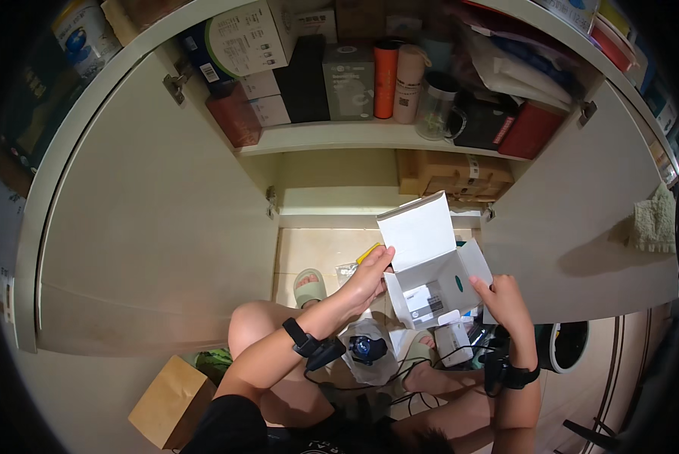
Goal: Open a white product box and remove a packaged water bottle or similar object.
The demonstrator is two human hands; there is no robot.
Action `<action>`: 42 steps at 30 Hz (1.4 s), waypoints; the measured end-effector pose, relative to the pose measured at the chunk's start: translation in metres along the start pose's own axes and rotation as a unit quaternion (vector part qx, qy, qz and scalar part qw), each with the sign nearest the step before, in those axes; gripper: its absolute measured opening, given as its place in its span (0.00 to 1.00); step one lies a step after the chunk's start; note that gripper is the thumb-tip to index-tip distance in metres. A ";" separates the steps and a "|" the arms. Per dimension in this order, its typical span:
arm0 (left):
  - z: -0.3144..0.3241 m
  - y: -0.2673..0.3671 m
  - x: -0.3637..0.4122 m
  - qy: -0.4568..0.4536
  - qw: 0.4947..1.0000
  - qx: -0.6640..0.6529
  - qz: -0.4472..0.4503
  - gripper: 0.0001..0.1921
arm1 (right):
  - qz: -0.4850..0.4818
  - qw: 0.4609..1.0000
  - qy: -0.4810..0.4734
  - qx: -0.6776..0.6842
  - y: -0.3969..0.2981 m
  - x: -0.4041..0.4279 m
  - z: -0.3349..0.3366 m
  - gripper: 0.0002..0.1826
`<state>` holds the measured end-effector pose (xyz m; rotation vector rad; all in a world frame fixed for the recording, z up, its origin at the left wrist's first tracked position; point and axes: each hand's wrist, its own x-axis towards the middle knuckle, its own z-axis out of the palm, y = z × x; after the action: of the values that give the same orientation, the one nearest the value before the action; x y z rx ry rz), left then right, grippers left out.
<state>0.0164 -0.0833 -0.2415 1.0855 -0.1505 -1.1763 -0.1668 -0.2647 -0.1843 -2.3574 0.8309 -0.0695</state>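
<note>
Between my hands is an open white cardboard box (430, 284), its lid flap raised and a printed paper or small carton lying inside. My left hand (370, 278) grips its left side near the lid. On the right, my right hand (498, 298) pinches a side flap between thumb and fingers. Below the box, a dark blue round object (367, 347) sits in a clear plastic bag on the floor between my legs. A smaller white box (454, 343) lies under the open box's lower right side. Something yellow (369, 253) shows behind my left fingers.
An open cabinet has a left door (163, 227) and a right door (566, 227). Its shelf (339, 136) bears boxes, an orange tumbler (384, 79) and a glass mug (437, 108). A brown carton (464, 173) sits below. A brown paper bag (172, 400) and a round bin (569, 346) flank me.
</note>
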 end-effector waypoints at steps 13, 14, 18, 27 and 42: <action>-0.002 0.002 -0.001 0.021 0.998 0.059 0.006 0.23 | 0.013 0.998 0.053 -0.025 0.009 0.005 0.001 0.26; -0.002 0.001 -0.001 0.014 0.999 0.050 -0.002 0.23 | 0.016 0.998 0.055 -0.025 0.012 0.006 0.004 0.26; -0.001 0.001 -0.001 0.011 0.998 0.060 -0.027 0.24 | 0.028 0.999 0.024 -0.023 0.022 0.014 0.014 0.25; 0.003 0.002 -0.001 0.008 0.997 0.079 -0.010 0.23 | 0.038 0.996 0.075 -0.007 0.020 0.014 0.008 0.24; -0.001 0.000 0.000 0.006 0.994 0.108 -0.024 0.25 | 0.062 0.993 -0.049 -0.083 0.025 0.017 0.024 0.23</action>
<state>0.0166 -0.0829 -0.2419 1.2927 -0.2476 -1.2160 -0.1609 -0.2761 -0.2208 -2.4345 0.9651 0.1736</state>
